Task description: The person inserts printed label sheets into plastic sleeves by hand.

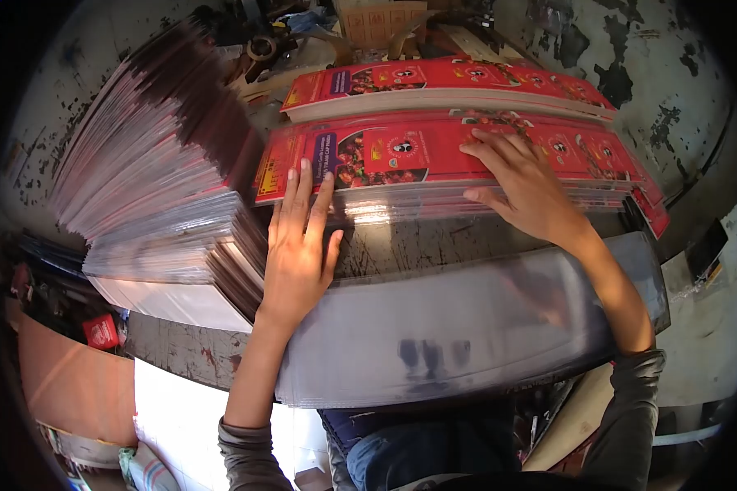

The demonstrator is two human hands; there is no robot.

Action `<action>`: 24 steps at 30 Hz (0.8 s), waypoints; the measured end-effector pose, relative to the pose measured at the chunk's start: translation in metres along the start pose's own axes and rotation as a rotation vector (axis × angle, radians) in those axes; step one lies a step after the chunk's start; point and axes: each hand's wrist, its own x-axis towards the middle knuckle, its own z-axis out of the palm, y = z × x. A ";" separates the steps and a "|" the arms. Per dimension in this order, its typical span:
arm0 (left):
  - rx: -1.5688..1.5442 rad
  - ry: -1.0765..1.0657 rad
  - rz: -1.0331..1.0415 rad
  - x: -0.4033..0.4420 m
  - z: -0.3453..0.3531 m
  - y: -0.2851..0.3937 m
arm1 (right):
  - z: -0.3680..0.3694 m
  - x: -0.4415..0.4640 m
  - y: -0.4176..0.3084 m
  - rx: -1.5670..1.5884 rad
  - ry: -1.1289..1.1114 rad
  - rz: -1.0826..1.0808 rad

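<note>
Both of my hands rest on a stack of long red printed sheets [458, 159] with food pictures, layered with clear plastic along its front edge. My left hand [299, 233] lies with fingers stretched toward the left end of the top sheet. On the right part of the print, my right hand [524, 184] has its fingers spread and slightly bent, with the thumb near the front edge. Neither hand grips anything. Closer to my body lies a stack of clear plastic sheets [467, 327], shiny with reflections, under my right forearm.
Behind the near stack sits a second red printed stack [450, 78]. A tall, fanned pile of sheets [172, 237] leans on the left. A tape roll [262, 49] and cardboard box [381, 24] are at the back. A small red packet [101, 331] lies lower left.
</note>
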 end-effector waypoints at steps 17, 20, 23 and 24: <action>0.023 -0.029 -0.028 -0.004 0.003 -0.002 | 0.024 0.066 0.069 -0.111 0.288 0.116; 0.008 -0.014 -0.020 -0.004 0.002 -0.003 | 0.021 0.061 0.070 -0.203 0.021 0.193; 0.018 0.006 -0.012 -0.005 0.003 -0.003 | 0.015 0.055 0.066 -0.293 0.177 0.097; 0.040 0.024 0.000 -0.004 0.003 -0.003 | 0.013 0.050 0.061 -0.328 0.225 0.031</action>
